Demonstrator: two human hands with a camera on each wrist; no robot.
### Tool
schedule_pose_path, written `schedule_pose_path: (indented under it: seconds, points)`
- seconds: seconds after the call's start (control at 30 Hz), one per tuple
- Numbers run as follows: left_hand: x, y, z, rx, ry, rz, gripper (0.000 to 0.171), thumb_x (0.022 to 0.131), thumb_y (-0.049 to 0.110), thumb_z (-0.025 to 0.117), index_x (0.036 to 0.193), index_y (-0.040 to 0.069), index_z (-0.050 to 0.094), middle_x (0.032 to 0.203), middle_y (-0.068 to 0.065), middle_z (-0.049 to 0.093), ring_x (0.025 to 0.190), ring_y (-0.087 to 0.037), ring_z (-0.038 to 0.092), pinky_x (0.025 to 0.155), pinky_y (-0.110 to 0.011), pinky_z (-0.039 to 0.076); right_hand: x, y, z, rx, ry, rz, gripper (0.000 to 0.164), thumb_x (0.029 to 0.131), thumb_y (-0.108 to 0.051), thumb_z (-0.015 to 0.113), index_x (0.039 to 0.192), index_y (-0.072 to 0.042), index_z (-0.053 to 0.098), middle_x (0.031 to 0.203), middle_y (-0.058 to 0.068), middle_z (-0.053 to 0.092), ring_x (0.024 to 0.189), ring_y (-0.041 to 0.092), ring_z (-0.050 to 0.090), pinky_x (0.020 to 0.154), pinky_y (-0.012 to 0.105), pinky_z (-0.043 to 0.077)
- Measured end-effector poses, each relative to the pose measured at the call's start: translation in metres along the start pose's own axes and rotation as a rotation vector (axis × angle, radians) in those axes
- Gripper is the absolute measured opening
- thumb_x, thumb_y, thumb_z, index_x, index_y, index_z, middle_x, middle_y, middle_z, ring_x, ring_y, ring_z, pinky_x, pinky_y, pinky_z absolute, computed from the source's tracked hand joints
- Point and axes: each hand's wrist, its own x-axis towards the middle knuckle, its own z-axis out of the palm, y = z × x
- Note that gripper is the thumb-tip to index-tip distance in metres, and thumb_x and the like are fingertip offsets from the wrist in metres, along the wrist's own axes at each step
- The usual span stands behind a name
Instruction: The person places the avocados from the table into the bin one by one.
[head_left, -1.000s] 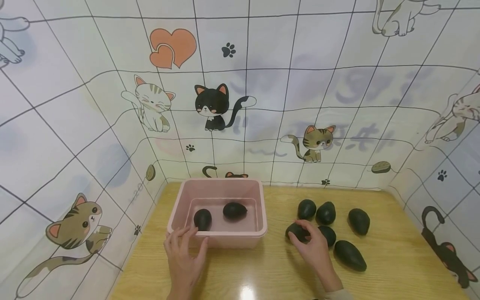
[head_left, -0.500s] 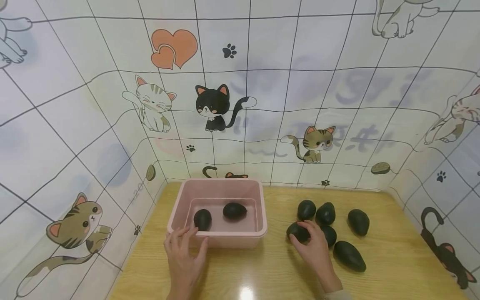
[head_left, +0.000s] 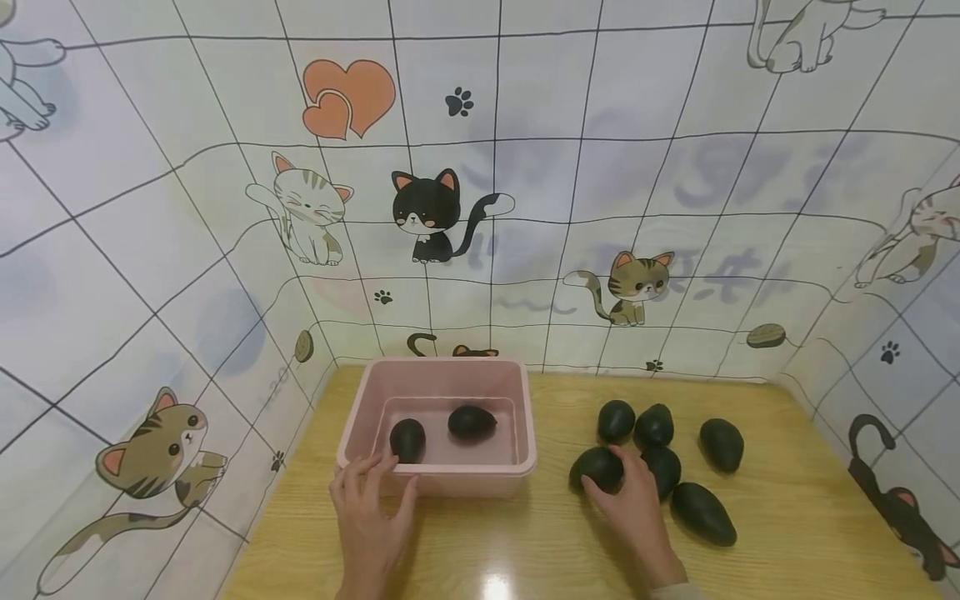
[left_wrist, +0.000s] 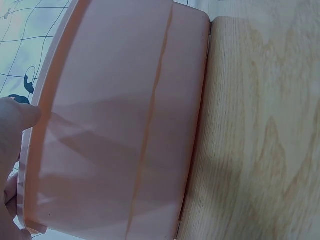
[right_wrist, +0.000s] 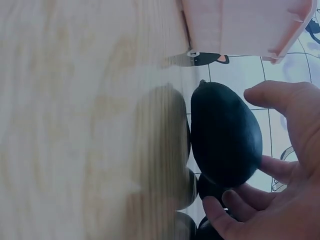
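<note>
As your left hand (head_left: 371,517) pinches the near rim (head_left: 468,469) of the pink bin (head_left: 446,379), your right hand (head_left: 633,508) spreads round an avocado (head_left: 592,469).
Head view: that avocado is right of the bin, near five others (head_left: 702,512); two avocados (head_left: 471,423) sit inside it. Left wrist: your thumb (left_wrist: 30,116) touches the rim. Right wrist: fingers (right_wrist: 277,169) meet the avocado, thumb apart.

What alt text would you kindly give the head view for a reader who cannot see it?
A right hand reaches round one end of an avocado on a table, near five others; the left hand holds a pink bin with two more inside. Behind is a cat-print backdrop.
</note>
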Motion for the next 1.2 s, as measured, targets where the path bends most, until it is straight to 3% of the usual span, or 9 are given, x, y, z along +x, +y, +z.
schedule_pose_path:
  seconds: [0.07,0.27,0.47,0.77,1.0,1.2]
  points:
    - [-0.0004,0.0001,-0.0010,0.003,-0.019,-0.021,0.040,0.081,0.024,0.087,0.114,0.007,0.074,0.125,-0.023,0.065,0.121,-0.044,0.047,0.116,-0.068,0.028,0.0008,0.0012,0.0012,-0.006,-0.035,0.022,0.080,0.095,-0.035,0.079,0.156,0.001,0.042,0.160,0.030,0.041,0.148,0.054,0.036,0.119,0.071,0.034]
    - [0.0007,-0.0009,0.0015,-0.005,0.038,0.025,0.041,0.076,0.020,0.089,0.114,0.010,0.076,0.122,-0.021,0.067,0.118,-0.042,0.050,0.114,-0.066,0.030,0.0017,0.0009,0.0044,-0.020,-0.097,0.062,0.090,0.094,-0.038,0.078,0.161,0.000,0.034,0.164,0.032,0.036,0.149,0.056,0.036,0.117,0.072,0.037]
    - [0.0012,-0.0001,0.0015,-0.004,0.043,0.031,0.041,0.076,0.019,0.089,0.113,0.010,0.076,0.122,-0.021,0.067,0.117,-0.042,0.050,0.110,-0.064,0.032,0.0012,0.0003,0.0044,-0.018,-0.095,0.039,0.095,0.090,-0.038,0.083,0.161,0.001,0.034,0.163,0.033,0.036,0.149,0.056,0.038,0.117,0.071,0.038]
    - [0.0000,0.0008,-0.0013,0.012,-0.011,0.001,0.039,0.082,0.026,0.084,0.114,0.006,0.074,0.123,-0.025,0.064,0.117,-0.046,0.046,0.098,-0.054,0.036,0.0021,0.0043,0.0062,-0.035,-0.117,0.039,0.103,0.086,-0.040,0.086,0.163,0.000,0.030,0.165,0.035,0.032,0.150,0.058,0.036,0.117,0.072,0.038]
    - [0.0015,0.0007,0.0007,0.011,0.038,0.047,0.041,0.077,0.020,0.088,0.113,0.008,0.075,0.121,-0.021,0.066,0.116,-0.044,0.050,0.095,-0.053,0.037,0.0016,0.0055,0.0063,-0.040,-0.132,0.055,0.107,0.086,-0.044,0.086,0.164,-0.002,0.027,0.166,0.035,0.030,0.150,0.059,0.036,0.116,0.073,0.038]
    - [-0.0005,0.0008,-0.0013,0.022,-0.009,0.005,0.040,0.081,0.025,0.086,0.114,0.005,0.074,0.124,-0.023,0.064,0.118,-0.047,0.048,0.098,-0.053,0.037,-0.0001,0.0048,0.0073,-0.030,-0.084,0.054,0.097,0.085,-0.039,0.087,0.159,-0.004,0.037,0.162,0.032,0.039,0.147,0.056,0.043,0.115,0.071,0.041]
